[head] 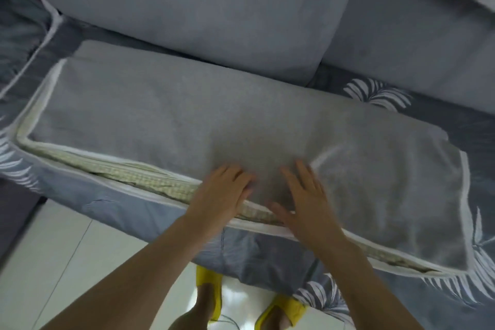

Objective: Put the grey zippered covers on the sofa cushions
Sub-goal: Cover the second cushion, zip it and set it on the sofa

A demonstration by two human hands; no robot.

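Standing on the white tiled floor [67, 262] in yellow slippers [209, 289], the person leans over the sofa's front edge with both arms reaching forward. The left hand [222, 193] lies palm-down on the near edge of the grey zippered cover [187, 115], fingers together and fairly flat; its thumb is hidden, so whether it hooks under the hem cannot be told. The right hand [305, 206] lies just beside it, fingers spread apart and a little blurred, flat on the same fabric. Neither hand grips anything; they seem placed there to press and smooth the cover down over the filling.

Between and beside the hands the white-taped zip opening [267, 229] gapes along the front, showing the checked seat cushion [150, 178] inside. So the cover is already around the cushion but not closed, and my judgement is that zipping comes next. The cushion lies on leaf-print sofa fabric [375, 94]. Beyond it stand two grey back cushions [201, 8].
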